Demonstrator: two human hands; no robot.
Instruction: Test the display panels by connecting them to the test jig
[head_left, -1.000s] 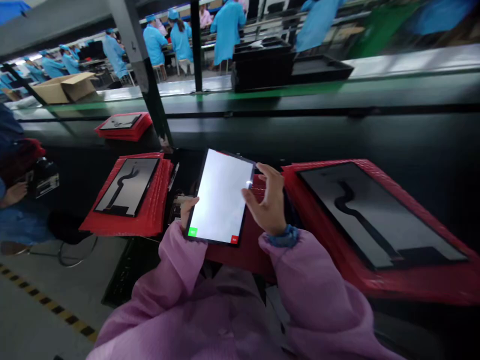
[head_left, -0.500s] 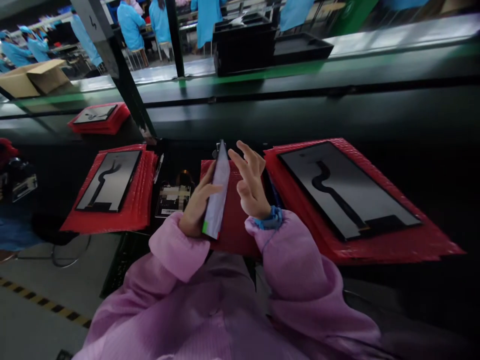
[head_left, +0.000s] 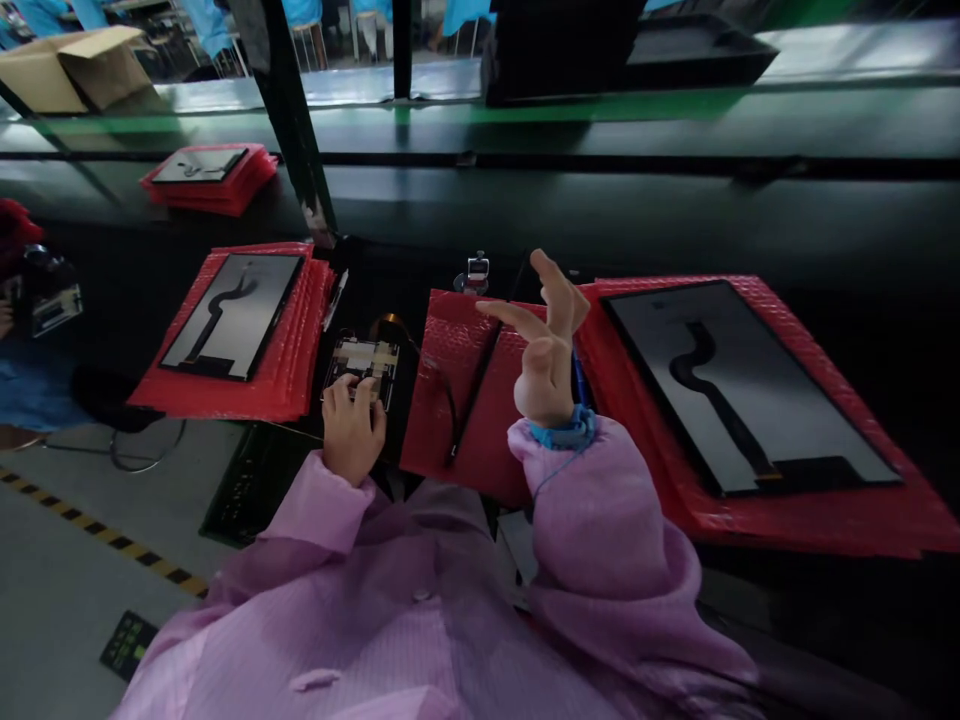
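Note:
My right hand point(head_left: 551, 345) holds a thin display panel point(head_left: 487, 365) seen edge-on as a dark slanted line, its index finger reaching over the panel and the other fingers raised. A dark flex cable point(head_left: 450, 400) hangs on the panel's left side. My left hand point(head_left: 355, 430) lies over the near edge of a small test circuit board point(head_left: 365, 358), its fingers apart and touching it. Under the panel lies a red bubble-wrap sheet point(head_left: 442, 335). What the thumb of my left hand does is hidden.
Red bubble bags with a display panel on top form a left stack point(head_left: 232, 315) and a right stack point(head_left: 750, 390). Another stack point(head_left: 206, 180) lies farther back. A small metal counter point(head_left: 478, 270) stands behind the sheet. A post point(head_left: 292, 130) rises at the back left; a co-worker's sleeve point(head_left: 34, 370) is at left.
My left hand has let go of the panel and moved left onto the circuit board. The panel, white side showing before, is now turned edge-on at my right hand. The view has tilted down.

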